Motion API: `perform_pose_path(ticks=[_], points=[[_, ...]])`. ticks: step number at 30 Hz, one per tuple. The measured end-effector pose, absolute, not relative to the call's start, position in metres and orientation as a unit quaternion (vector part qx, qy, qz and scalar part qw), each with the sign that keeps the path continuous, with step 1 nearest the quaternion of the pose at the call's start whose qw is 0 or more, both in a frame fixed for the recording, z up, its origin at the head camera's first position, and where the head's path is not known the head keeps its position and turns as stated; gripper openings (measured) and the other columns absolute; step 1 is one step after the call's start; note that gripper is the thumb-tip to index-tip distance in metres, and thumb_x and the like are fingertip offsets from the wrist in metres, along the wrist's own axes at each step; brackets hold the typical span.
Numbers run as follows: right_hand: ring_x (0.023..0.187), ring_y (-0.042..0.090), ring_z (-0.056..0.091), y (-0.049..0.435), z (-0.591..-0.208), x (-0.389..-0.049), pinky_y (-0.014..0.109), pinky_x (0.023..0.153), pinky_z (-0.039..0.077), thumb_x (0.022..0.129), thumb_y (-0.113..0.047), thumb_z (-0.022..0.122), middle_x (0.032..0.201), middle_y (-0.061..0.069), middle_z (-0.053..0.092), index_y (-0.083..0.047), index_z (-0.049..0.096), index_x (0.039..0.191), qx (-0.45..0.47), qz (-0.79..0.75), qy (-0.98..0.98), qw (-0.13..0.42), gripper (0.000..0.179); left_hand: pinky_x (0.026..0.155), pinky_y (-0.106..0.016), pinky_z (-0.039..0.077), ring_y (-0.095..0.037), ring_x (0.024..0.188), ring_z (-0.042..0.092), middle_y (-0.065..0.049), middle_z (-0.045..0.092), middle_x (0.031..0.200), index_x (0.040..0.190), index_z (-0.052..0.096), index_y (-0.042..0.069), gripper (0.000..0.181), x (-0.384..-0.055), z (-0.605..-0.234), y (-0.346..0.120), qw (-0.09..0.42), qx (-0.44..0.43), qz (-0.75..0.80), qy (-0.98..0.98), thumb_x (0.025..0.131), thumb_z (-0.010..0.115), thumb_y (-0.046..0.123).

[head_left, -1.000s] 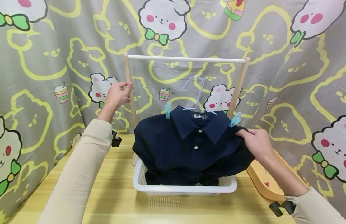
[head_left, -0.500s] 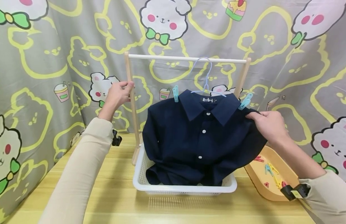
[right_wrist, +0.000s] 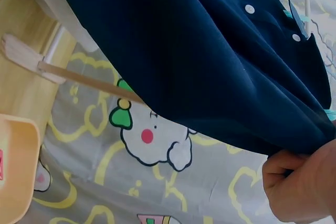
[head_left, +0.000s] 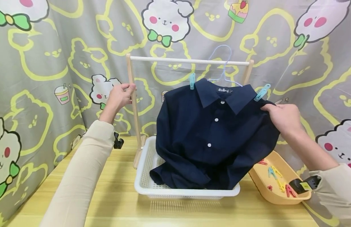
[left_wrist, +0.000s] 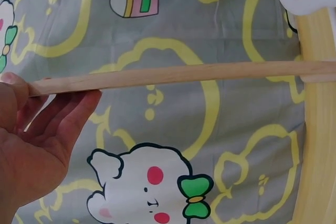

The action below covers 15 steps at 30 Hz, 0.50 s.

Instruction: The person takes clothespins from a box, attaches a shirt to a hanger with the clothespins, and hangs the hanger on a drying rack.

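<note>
A navy shirt (head_left: pixel 192 126) with white buttons hangs on a pale blue wire hanger (head_left: pixel 224 67). Two light blue clothespins, the left clothespin (head_left: pixel 192 81) and the right clothespin (head_left: pixel 262 92), clip its shoulders. My right hand (head_left: pixel 286 118) pinches the shirt at its right-side shoulder, thumb in front; the right wrist view shows the fingers (right_wrist: pixel 286 177) curled at the cloth. The hanger's hook overlaps the white rail (head_left: pixel 175 59) and rises above it. My left hand (head_left: pixel 121 94) holds the rack's left wooden post (left_wrist: pixel 157 77) between thumb and fingers. The shirt's lower part lies in a white basket (head_left: pixel 142 176).
An orange tray (head_left: pixel 273 201) to the right of the basket holds several coloured clothespins (head_left: pixel 279 181). The wooden table (head_left: pixel 113 195) ends at a patterned curtain (head_left: pixel 169 25) behind and at the sides. The rack's right post (head_left: pixel 247 74) stands partly behind the shirt.
My right hand has raised the shirt and hanger up and to the right, from below the rail until the hook tops it. More of the basket shows. The left hand stays put.
</note>
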State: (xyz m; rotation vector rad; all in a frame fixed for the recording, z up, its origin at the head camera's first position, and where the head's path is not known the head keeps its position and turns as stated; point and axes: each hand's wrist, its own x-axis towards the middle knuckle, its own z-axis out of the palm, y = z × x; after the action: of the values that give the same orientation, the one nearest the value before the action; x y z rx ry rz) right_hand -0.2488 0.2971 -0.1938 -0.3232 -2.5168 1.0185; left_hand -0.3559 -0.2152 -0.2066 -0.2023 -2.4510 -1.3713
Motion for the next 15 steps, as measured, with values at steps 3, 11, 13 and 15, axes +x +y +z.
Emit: perform_pose_path(ticks=[3,11,13,15], points=[[0.086,0.024,0.049,0.304,-0.190,-0.251,0.032,0.070,0.039,0.094,-0.052,0.057,0.053,-0.006,0.042,-0.022,0.057,0.049,-0.126,0.376,-0.896,0.201,0.054,0.091,-0.036,0.058,-0.038,0.117,0.066,-0.025,0.063,0.130,0.143,0.055,0.004,0.058,-0.356,-0.207,-0.216,0.159,-0.072,-0.479,-0.861,0.106,0.044,0.047],[0.081,0.023,0.049,0.318,-0.182,-0.254,0.031,0.066,0.041,0.093,-0.050,0.058,0.056,-0.008,0.042,-0.023,0.057,0.050,-0.145,0.365,-0.898,0.199,0.051,0.094,-0.039,0.057,-0.038,0.117,0.066,-0.023,0.061,0.132,0.143,0.056,0.005,0.063,-0.355,-0.208,-0.218,0.155,-0.072,-0.480,-0.861,0.104,0.044,0.052],[0.086,0.024,0.051,0.323,-0.181,-0.255,0.030,0.067,0.043,0.093,-0.051,0.058,0.058,-0.009,0.047,-0.024,0.062,0.053,-0.150,0.366,-0.897,0.195,0.048,0.093,-0.039,0.057,-0.038,0.116,0.066,-0.023,0.062,0.131,0.143,0.056,0.005,0.062,-0.355,-0.209,-0.219,0.156,-0.072,-0.479,-0.861,0.104,0.044,0.052],[0.090,0.025,0.051,0.327,-0.181,-0.257,0.029,0.067,0.043,0.093,-0.051,0.059,0.061,-0.009,0.052,-0.023,0.067,0.059,-0.153,0.369,-0.896,0.193,0.045,0.093,-0.039,0.057,-0.038,0.116,0.066,-0.024,0.063,0.130,0.142,0.057,0.005,0.061,-0.355,-0.209,-0.220,0.159,-0.072,-0.478,-0.861,0.105,0.043,0.050]])
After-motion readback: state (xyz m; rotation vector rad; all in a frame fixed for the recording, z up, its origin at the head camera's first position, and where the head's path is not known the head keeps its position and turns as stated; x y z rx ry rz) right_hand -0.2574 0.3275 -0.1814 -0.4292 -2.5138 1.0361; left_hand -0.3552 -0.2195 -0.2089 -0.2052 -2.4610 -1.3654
